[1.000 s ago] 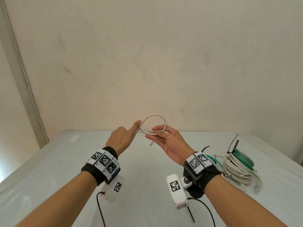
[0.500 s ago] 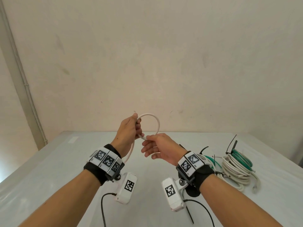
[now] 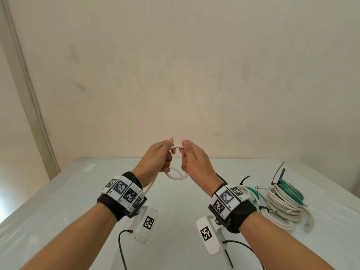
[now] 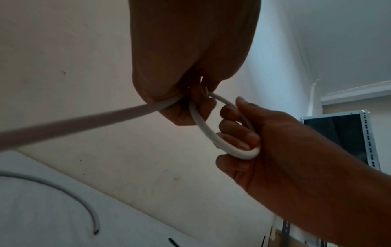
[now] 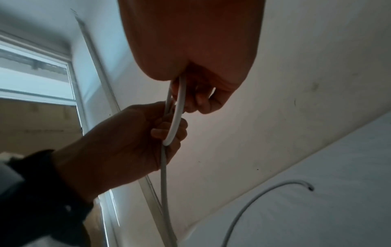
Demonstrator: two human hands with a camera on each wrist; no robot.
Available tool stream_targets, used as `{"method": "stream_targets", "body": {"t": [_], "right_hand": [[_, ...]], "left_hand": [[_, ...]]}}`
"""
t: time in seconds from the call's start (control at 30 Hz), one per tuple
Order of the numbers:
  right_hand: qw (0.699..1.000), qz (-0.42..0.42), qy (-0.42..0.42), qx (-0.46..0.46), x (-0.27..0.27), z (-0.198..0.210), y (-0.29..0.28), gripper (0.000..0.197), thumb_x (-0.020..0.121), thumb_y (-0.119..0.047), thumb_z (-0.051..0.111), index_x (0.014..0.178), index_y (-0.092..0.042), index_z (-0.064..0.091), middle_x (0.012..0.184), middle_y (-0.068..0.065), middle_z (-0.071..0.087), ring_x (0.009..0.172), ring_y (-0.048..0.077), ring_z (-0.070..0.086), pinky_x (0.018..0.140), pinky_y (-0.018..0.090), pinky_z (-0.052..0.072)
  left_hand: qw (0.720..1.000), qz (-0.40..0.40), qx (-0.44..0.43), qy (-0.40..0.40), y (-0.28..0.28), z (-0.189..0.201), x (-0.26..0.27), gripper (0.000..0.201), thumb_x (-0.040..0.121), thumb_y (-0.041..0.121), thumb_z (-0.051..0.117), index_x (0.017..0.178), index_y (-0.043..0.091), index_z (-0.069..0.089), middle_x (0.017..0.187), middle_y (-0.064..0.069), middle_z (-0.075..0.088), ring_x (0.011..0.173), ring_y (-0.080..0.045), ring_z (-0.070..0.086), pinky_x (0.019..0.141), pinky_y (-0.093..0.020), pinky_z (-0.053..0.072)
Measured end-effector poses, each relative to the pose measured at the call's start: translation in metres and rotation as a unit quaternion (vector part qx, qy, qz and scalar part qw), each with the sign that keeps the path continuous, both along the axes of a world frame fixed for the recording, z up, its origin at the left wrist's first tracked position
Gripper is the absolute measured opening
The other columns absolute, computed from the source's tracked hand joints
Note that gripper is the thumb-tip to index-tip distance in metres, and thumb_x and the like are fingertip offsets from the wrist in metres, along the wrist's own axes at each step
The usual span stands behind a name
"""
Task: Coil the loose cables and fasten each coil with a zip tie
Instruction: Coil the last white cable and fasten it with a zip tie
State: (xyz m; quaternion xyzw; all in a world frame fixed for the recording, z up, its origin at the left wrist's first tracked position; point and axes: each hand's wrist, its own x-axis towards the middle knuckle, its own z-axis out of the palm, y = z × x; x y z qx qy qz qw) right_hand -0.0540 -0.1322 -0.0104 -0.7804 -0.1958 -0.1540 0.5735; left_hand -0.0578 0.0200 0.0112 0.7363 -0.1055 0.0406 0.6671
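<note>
White cable: smooth plastic jacket with a soft sheen, same on the coiled bundle of white and green cables. Desk: smooth pale sheet, slightly glossy. Wall: matt plaster, a bit rough and stained; wrist straps: black matt cloth under hard white plastic blocks.

The head camera sits high and looks forward and down over the pale grey table to the cream wall at 12 o'clock. Both hands show in the middle, not far off. The left wrist camera looks up from under the left hand, very close, with the right hand at 4 o'clock. The right wrist camera looks up under its own hand, with the other at 8 o'clock. All three views share the thin white round cable and the wall.
</note>
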Motion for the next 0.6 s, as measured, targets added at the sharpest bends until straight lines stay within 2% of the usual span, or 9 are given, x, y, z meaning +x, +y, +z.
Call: {"method": "stream_targets", "body": {"t": [0.13, 0.2, 0.3, 0.4, 0.47, 0.53, 0.6], "right_hand": [[0.998, 0.005, 0.014, -0.06, 0.0, 0.007, -0.001, 0.043, 0.112, -0.038, 0.036, 0.074, -0.024, 0.05, 0.049, -0.016, 0.05, 0.054, 0.013, 0.046, 0.057, 0.027, 0.04], [0.993, 0.008, 0.014, -0.119, 0.002, 0.011, -0.004, 0.045, 0.112, -0.041, 0.034, 0.073, -0.024, 0.05, 0.048, -0.018, 0.051, 0.054, 0.012, 0.045, 0.056, 0.026, 0.038], [0.983, 0.017, 0.017, -0.181, 0.003, 0.018, -0.006, 0.049, 0.111, -0.046, 0.033, 0.074, -0.017, 0.05, 0.058, -0.007, 0.049, 0.058, 0.015, 0.045, 0.059, 0.03, 0.038], [0.985, 0.0, 0.042, -0.165, 0.007, 0.017, -0.009, 0.04, 0.108, -0.05, 0.039, 0.09, -0.018, 0.054, 0.066, -0.005, 0.055, 0.064, 0.016, 0.051, 0.063, 0.031, 0.04], [0.989, 0.005, 0.057, -0.136, 0.009, 0.016, -0.012, 0.029, 0.106, -0.048, 0.046, 0.103, -0.021, 0.053, 0.062, -0.006, 0.056, 0.059, 0.016, 0.049, 0.058, 0.029, 0.04], [0.99, 0.02, 0.035, -0.133, 0.011, 0.017, -0.014, 0.021, 0.105, -0.04, 0.053, 0.101, -0.02, 0.057, 0.063, -0.003, 0.063, 0.055, 0.013, 0.05, 0.056, 0.027, 0.04], [0.991, 0.011, -0.001, -0.137, 0.012, 0.019, -0.014, 0.019, 0.103, -0.032, 0.058, 0.093, -0.015, 0.06, 0.074, 0.004, 0.072, 0.061, 0.015, 0.06, 0.061, 0.029, 0.046]], "left_hand": [[0.998, -0.046, -0.015, 0.037, -0.003, 0.003, -0.004, 0.038, 0.109, 0.043, 0.045, 0.09, 0.014, 0.06, 0.063, 0.004, 0.032, 0.052, -0.012, 0.031, 0.052, -0.025, 0.043], [0.997, -0.054, 0.009, 0.044, -0.004, 0.003, -0.004, 0.039, 0.111, 0.041, 0.042, 0.085, 0.015, 0.058, 0.064, 0.003, 0.031, 0.052, -0.012, 0.032, 0.053, -0.026, 0.044], [0.996, -0.065, 0.021, 0.065, -0.005, 0.002, -0.004, 0.043, 0.112, 0.038, 0.037, 0.079, 0.016, 0.053, 0.065, 0.003, 0.03, 0.052, -0.012, 0.029, 0.051, -0.025, 0.04], [0.995, -0.057, 0.036, 0.078, -0.007, 0.004, -0.005, 0.044, 0.11, 0.036, 0.035, 0.072, 0.016, 0.046, 0.064, 0.002, 0.028, 0.052, -0.014, 0.023, 0.048, -0.024, 0.03], [0.994, -0.053, 0.05, 0.082, -0.007, 0.006, -0.006, 0.041, 0.105, 0.032, 0.033, 0.071, 0.014, 0.046, 0.061, 0.002, 0.028, 0.051, -0.014, 0.022, 0.048, -0.026, 0.025], [0.993, -0.051, 0.062, 0.082, -0.006, 0.007, -0.007, 0.035, 0.098, 0.028, 0.032, 0.069, 0.013, 0.046, 0.059, 0.003, 0.029, 0.051, -0.014, 0.021, 0.049, -0.027, 0.023], [0.993, -0.044, 0.078, 0.079, -0.006, 0.006, -0.007, 0.032, 0.095, 0.024, 0.032, 0.07, 0.013, 0.048, 0.059, 0.003, 0.029, 0.052, -0.014, 0.021, 0.05, -0.027, 0.022]]}}
